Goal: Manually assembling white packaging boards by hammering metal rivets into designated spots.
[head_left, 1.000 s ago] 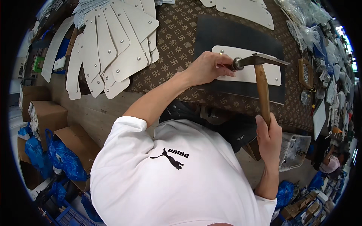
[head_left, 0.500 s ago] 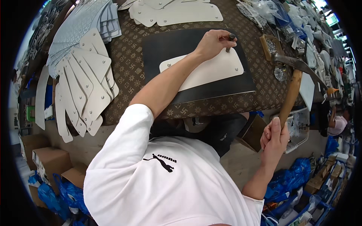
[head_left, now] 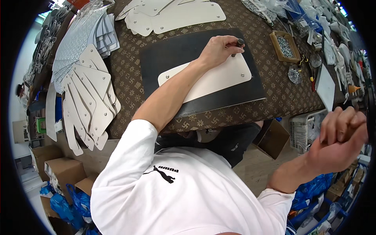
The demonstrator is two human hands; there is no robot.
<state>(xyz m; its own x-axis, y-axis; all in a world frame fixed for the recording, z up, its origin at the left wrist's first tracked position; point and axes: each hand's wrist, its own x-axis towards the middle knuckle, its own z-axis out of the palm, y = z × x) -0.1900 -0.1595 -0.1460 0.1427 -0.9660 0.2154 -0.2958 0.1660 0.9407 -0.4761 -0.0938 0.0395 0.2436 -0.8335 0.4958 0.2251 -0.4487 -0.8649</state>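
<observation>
Pinched in the fingers of my left hand point(head_left: 219, 51) is a short dark metal punch point(head_left: 240, 41), standing slightly tilted at the far right corner of a cream panel point(head_left: 213, 80). Metal studs show near the panel's visible corners, and my left forearm covers part of it. Under it lies a black mat point(head_left: 164, 47). Raised at the far right, away from the table, my right hand point(head_left: 340, 131) is closed in a fist. The hammer it gripped in the earlier frame is now almost wholly out of sight at the dark rim.
Fanned studded panels point(head_left: 88, 103) lie at the table's left, beside grey patterned sheets point(head_left: 76, 47). More cream panels point(head_left: 188, 17) lie at the back. On the right are a box of small metal parts point(head_left: 284, 47), pliers point(head_left: 312, 80) and a white basket point(head_left: 299, 135).
My right hand has swung up and outward to the right, taking the hammer out of view. My left hand stays with the punch at the panel's corner. The view has shifted slightly.
</observation>
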